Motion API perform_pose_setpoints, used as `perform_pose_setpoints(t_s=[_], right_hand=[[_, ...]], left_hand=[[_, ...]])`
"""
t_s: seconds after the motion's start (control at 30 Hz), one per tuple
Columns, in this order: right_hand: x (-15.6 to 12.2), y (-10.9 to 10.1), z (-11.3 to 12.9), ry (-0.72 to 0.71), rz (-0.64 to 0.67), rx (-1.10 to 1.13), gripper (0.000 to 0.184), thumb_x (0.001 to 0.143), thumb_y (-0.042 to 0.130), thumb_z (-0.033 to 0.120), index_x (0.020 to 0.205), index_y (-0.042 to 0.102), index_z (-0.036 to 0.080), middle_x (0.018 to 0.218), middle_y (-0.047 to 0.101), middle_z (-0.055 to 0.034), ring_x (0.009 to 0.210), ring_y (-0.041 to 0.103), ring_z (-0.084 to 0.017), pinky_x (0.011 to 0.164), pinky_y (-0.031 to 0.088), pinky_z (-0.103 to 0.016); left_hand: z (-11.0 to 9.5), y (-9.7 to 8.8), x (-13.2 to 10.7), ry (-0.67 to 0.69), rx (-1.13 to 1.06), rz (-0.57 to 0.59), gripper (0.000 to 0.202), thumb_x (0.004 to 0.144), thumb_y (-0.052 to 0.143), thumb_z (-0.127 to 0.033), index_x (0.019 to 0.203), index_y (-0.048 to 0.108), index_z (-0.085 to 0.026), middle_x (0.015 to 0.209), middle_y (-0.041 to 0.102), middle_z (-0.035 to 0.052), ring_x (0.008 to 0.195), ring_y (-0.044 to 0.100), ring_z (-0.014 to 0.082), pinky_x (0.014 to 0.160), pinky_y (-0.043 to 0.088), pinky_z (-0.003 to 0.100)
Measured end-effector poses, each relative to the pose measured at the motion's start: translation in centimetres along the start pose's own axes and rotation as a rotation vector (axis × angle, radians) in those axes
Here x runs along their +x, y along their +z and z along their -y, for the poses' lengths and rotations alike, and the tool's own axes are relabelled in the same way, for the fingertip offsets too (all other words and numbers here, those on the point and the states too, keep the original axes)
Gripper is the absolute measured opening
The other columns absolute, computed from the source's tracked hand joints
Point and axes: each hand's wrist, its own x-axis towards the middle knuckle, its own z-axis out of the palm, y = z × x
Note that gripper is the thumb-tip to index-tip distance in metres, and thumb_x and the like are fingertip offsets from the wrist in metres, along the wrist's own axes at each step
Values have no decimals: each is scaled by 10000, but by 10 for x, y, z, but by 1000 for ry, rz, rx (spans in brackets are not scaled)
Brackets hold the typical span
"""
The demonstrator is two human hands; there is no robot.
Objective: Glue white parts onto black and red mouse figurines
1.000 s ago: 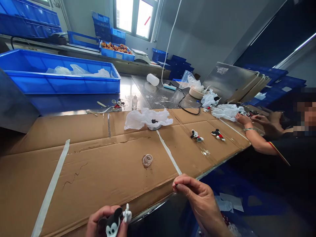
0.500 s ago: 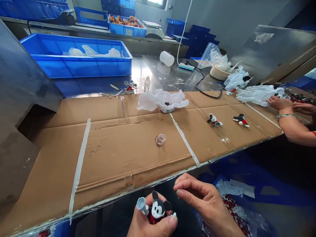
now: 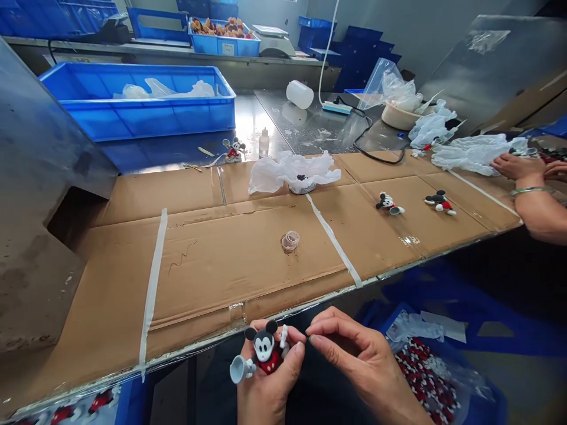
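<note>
A Mickey Mouse figurine (image 3: 264,348) with black ears, a red body and a grey cup-shaped piece (image 3: 240,369) at one hand is held in my left hand (image 3: 270,389), its face toward me. Close on its right, my right hand (image 3: 354,354) is closed in a pinch of thumb and forefinger. Whatever lies between those fingertips is too small to make out. On the cardboard beyond them stands a small clear plastic cup (image 3: 290,241). Farther back, crumpled white plastic (image 3: 274,174) lines a shallow dish with small black pieces (image 3: 302,177) in it.
Two more figurines (image 3: 390,203) lie on the cardboard (image 3: 230,254) to the right; another figurine (image 3: 234,150) stands near a small bottle (image 3: 264,143). A co-worker's arm (image 3: 535,195) is at far right. Below it sits a blue bin (image 3: 491,404) of red-and-white parts.
My left hand has turned the figurine, so the grey cup-shaped piece now points lower left. My right fingertips have come nearer to the left thumb. The view has shifted slightly.
</note>
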Motion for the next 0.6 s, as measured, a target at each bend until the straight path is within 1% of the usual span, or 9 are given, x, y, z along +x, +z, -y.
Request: perform_pose_setpoints(t_s=[0.07,0.23,0.4,0.47,0.6], right_hand=[[-1,1,0,-13,11,-5,125,926,737,337,854,791,251,857,672,-6,829,623,-181,783,470,-241],[-2,1,6,-40,17,-37,121,921,729,304,831,789,248,824,676,-3,793,626,-172,751,471,-236],[0,0,10,-60,19,-50,117,908,738,294,826,806,245,795,679,-4,763,623,-166,726,463,-240],[1,1,8,-26,22,-9,119,894,757,307,812,814,242,788,677,-5,759,613,-164,720,460,-238],[0,6,2,153,26,220,174,895,772,386,846,825,228,772,674,-8,754,595,-161,747,471,-241]], left_hand=[[-3,1,-2,16,31,5,321,631,920,-294,764,647,-190,755,750,11,668,651,128,611,493,187],[-9,0,-4,4,51,23,355,654,914,-300,777,595,-203,744,738,-6,700,661,127,656,511,188],[-9,-1,-6,6,71,44,335,671,908,-297,775,602,-204,739,731,-15,739,668,123,686,514,179],[-8,-1,-6,8,64,30,332,666,911,-297,775,612,-201,733,732,-15,734,674,124,683,518,180],[-8,3,-5,-19,9,-28,348,612,935,-282,777,643,-189,708,726,-21,676,675,134,665,545,213]])
